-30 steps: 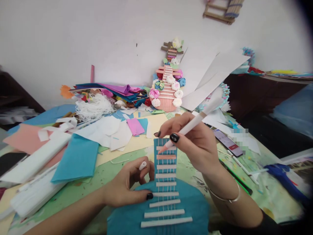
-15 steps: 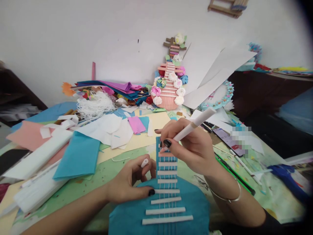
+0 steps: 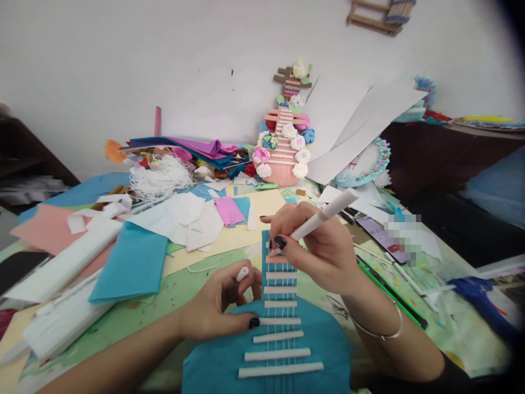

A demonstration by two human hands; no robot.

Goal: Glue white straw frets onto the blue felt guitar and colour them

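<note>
White marker [image 3: 324,215] sits pinched in the half-curled right hand [image 3: 318,243].

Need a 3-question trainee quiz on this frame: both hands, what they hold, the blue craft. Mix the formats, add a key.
1. Multiple choice: what does the right hand hold?
A) phone
B) marker
C) string

2. True or false: the left hand holds a white tube.

3. Fill in: the pink strip lies across the ____ (narrow/wide) part of the blue craft.

Key: 1. B; 2. True; 3. narrow
</note>
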